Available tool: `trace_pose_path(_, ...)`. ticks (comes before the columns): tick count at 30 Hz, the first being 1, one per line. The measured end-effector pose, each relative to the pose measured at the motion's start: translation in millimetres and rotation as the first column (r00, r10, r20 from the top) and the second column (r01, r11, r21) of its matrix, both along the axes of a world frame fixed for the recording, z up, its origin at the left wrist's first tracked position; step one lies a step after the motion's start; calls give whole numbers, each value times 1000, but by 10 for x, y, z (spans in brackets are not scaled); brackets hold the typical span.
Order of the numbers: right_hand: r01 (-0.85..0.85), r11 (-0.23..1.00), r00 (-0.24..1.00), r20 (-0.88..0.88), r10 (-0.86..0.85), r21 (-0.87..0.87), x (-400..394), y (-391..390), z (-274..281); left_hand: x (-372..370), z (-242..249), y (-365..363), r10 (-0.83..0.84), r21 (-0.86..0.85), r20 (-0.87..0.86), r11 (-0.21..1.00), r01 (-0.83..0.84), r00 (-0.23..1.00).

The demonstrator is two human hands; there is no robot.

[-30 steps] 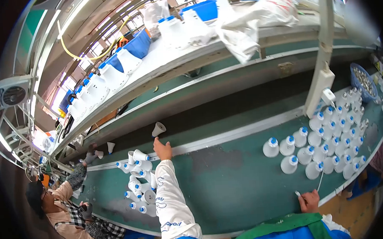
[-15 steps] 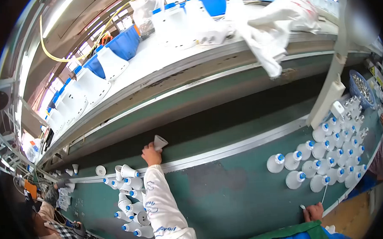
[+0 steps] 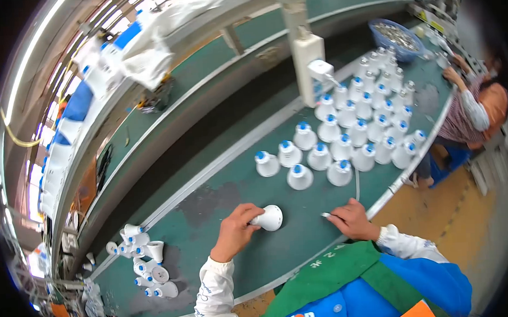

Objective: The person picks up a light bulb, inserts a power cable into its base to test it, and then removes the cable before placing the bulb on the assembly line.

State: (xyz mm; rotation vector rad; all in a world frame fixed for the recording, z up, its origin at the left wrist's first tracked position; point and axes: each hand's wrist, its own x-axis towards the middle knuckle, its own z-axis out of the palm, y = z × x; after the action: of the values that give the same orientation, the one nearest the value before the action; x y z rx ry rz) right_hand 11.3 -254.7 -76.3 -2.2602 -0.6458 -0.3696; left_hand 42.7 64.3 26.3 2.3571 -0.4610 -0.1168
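Note:
My left hand [image 3: 237, 230] grips a white cone-shaped bulb housing [image 3: 272, 218] by its narrow end, tilted, wide end to the right, over the green bench. The narrow end is hidden by my fingers. My right hand [image 3: 354, 219] is closed near the bench's front edge around a thin white stick [image 3: 358, 185]; a small white tip pokes out on the left side of the fingers. Beyond it, several white housings with blue caps [image 3: 339, 172] stand upright on their wide ends. Another group of blue-capped housings [image 3: 150, 251] lies jumbled at the left.
A blue basket [image 3: 380, 37] of small metal parts stands at the far right. A white post [image 3: 309, 65] rises behind the upright housings. One co-worker [image 3: 473, 109] sits at the right. The green bench [image 3: 213, 256] curves along a dark channel and raised shelf.
My view has turned to the right. The left hand has brought the housing from the dark channel back over the bench, nearer my right hand, which still holds the stick.

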Motion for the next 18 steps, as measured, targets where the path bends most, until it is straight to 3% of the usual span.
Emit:
trace_pose_path(5, -5, 968, 993, -115, 35, 252, -27, 105, 169, -135, -105, -594, -208, 156, 95, 969, 192, 974)
trace_pose_path(7, -13, 956, 994, -96, 43, 292, -7, 185, 238, -202, -101, -790, -101, 106, 237, 991, 77, 966)
trace_pose_path(8, -37, 946, 996, -64, 60, 323, 7, 217, 255, -237, -135, -843, -110, 117, 228, 989, 85, 967)
trace_pose_path(10, -36, 932, 982, -159, 99, 361, 28, 264, 211, -312, -249, -883, 247, -92, -36, 964, -249, 968)
trace_pose_path(13, -36, 911, 962, -233, 143, 411, 68, 347, 127, -362, -345, -892, 266, -139, 18, 955, -261, 964)
trace_pose_path(18, -17, 903, 942, -296, 159, 429, 100, 454, 60, -383, -353, -826, 203, -72, 51, 977, -199, 978)
